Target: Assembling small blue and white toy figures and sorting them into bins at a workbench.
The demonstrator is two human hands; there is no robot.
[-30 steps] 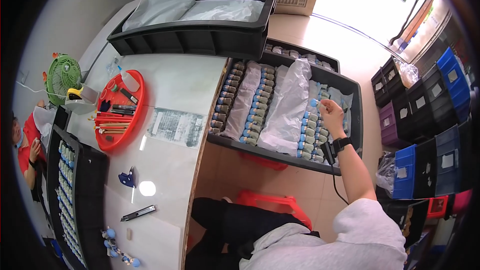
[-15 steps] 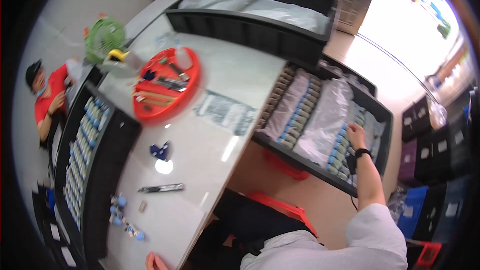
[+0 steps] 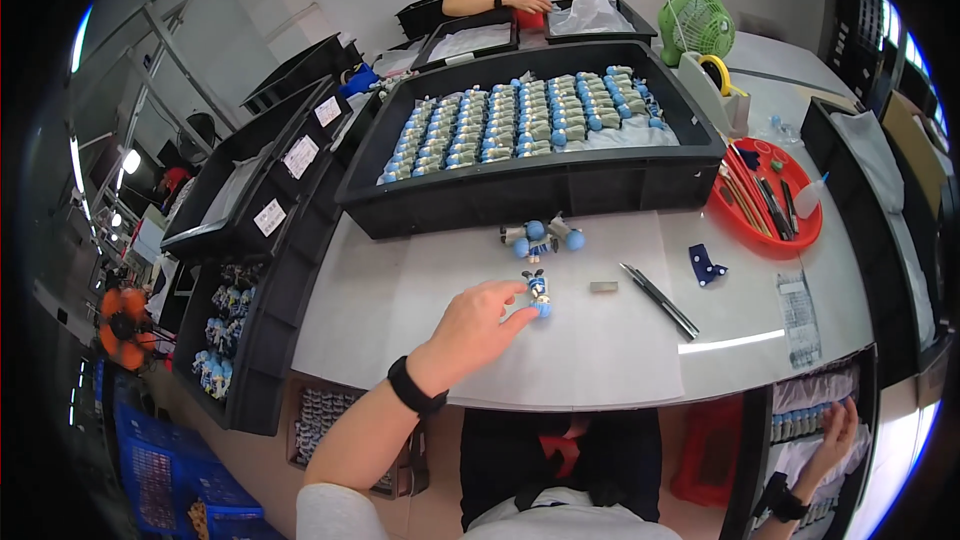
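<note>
While my left hand (image 3: 478,326) has thumb and finger parted, the blue-headed figurine (image 3: 539,292) lies on the surface (image 3: 345,330) at their tips. Probably light, stiff, breakable at the legs; I'd pinch the torso. Right hand (image 3: 833,443): fingers extended over the crate (image 3: 752,460).

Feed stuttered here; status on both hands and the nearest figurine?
Left hand at nearest figurine, grip unclear. Right hand over lower-right bin, open, nothing visibly held. Clustered figurines just beyond the first.
</note>
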